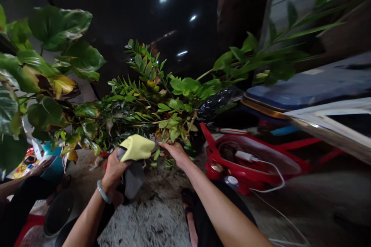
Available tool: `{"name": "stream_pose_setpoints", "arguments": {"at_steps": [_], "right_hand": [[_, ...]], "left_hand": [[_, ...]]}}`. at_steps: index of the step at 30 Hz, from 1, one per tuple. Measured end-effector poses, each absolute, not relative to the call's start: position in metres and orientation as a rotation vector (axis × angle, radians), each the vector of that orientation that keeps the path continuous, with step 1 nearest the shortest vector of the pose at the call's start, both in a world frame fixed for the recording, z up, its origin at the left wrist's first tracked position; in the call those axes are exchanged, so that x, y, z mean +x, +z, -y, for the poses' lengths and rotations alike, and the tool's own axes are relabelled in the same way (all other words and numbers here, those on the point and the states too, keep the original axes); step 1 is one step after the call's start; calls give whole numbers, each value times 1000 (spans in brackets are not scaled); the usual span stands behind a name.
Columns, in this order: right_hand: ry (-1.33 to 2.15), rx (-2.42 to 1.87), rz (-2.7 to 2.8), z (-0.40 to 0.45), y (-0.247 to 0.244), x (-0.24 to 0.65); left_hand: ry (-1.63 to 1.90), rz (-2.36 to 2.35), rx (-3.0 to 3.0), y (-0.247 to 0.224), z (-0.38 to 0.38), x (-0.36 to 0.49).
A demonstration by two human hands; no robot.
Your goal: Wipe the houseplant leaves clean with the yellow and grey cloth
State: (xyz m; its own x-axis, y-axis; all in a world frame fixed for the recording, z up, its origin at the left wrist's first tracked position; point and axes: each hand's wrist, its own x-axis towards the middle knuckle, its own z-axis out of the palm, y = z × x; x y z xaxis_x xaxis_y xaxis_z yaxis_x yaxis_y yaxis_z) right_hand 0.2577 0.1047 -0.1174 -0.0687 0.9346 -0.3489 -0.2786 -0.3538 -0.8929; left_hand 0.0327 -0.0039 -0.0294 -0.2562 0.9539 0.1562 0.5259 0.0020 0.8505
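Observation:
My left hand (113,170), with a pale bangle on its wrist, is closed round a yellow cloth (137,147) and a grey cloth (133,179) that hangs below it. To its right, my right hand (176,152) reaches to the lower leaves and stems of a leafy green plant (174,117). Its fingers look pinched together at the plant's edge; what lies between them is too small to make out. The yellow cloth is close to the right fingertips, near the plant's base.
Large variegated leaves (60,27) hang at the left, above another person's hand (39,168) and a dark bucket (59,212). A red stool (226,162) at the right holds a white charger (245,156) with a cable. Beyond stands a blue-topped object (290,88). Dirt covers the floor (153,216).

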Motion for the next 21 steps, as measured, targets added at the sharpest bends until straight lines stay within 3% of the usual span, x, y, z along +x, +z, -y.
{"name": "stream_pose_setpoints", "arguments": {"at_steps": [5, 11, 13, 21], "right_hand": [[1635, -1217, 792, -104, -115, 254], [1620, -1190, 785, -102, -113, 254], [1621, -1178, 787, -102, -113, 256], [1641, -1173, 782, -101, -111, 254]], "left_hand": [[1576, -1844, 1399, -4, -18, 36], [1017, -1734, 1613, -31, -1, 50], [995, -1713, 1607, -28, 4, 50], [1600, -1802, 1421, 5, -17, 53]]}}
